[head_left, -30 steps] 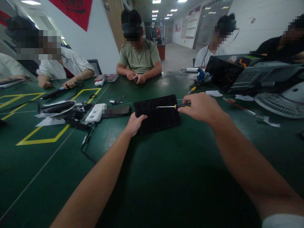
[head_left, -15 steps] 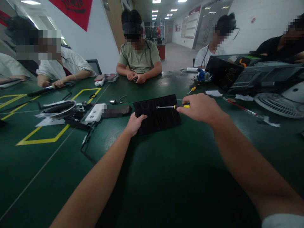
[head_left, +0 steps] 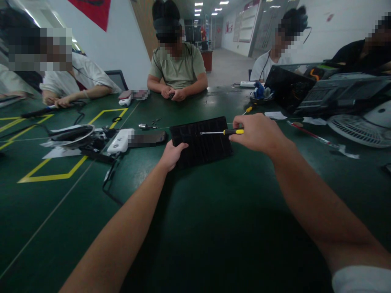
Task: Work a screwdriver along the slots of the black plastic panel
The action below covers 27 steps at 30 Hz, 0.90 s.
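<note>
My left hand (head_left: 174, 154) grips the near left corner of a flat black panel (head_left: 210, 148), its thumb lying on the top face. The panel has faint ridges or slots and is tilted over the table. In my right hand (head_left: 259, 132) is a screwdriver (head_left: 233, 132) with a yellow and black handle, pinched between thumb and fingers. Its thin metal shaft points left across the panel. I cannot tell whether the tip touches the surface.
On the left lie a white device (head_left: 121, 141), a dark phone-like slab (head_left: 148, 139) and cabled parts (head_left: 71, 134). A second screwdriver (head_left: 249, 109), papers, a white fan (head_left: 351, 130) and computer casings (head_left: 342, 95) are on the right. Several people sit around the green table (head_left: 195, 228).
The whole view has shifted slightly, so things sit a bit higher. More of the screwdriver handle shows between my right fingers. Both hands keep their holds.
</note>
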Each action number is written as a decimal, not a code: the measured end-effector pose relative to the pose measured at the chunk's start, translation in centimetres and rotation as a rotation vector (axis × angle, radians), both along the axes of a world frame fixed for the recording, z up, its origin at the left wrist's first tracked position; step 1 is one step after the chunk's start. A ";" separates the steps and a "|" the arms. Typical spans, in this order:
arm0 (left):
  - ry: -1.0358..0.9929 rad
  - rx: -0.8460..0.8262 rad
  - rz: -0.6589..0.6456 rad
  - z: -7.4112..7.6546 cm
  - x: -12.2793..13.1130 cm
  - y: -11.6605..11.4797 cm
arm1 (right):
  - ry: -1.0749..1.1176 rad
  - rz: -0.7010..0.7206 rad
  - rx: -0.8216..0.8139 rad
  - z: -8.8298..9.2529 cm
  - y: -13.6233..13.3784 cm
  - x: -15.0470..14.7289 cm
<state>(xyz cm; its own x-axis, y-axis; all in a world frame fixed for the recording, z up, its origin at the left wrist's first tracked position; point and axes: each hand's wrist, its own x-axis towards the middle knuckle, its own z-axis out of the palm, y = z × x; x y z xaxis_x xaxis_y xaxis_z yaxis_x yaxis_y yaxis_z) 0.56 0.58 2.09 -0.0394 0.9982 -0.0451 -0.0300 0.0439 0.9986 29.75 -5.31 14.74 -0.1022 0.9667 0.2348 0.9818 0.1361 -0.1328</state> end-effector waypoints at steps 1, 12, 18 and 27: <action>0.000 0.000 0.000 0.0 0.0 0.0 | 0.002 0.000 0.001 0.0 0.0 0.0; -0.003 -0.011 0.006 -0.3 0.1 0.3 | -0.003 0.001 -0.008 0.2 0.0 0.1; -0.015 -0.011 0.014 -0.4 0.1 0.3 | -0.007 0.003 0.003 0.2 0.1 0.2; -0.014 0.009 0.028 -0.8 -0.1 0.6 | -0.026 -0.029 -0.019 0.4 0.0 0.1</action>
<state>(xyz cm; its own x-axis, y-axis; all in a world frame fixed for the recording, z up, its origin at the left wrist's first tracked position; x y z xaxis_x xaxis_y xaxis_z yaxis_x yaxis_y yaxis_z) 0.51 1.20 1.30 -0.0671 0.9971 -0.0366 -0.0447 0.0337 0.9984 29.86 -5.33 15.17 -0.0795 0.9735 0.2143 0.9884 0.1049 -0.1099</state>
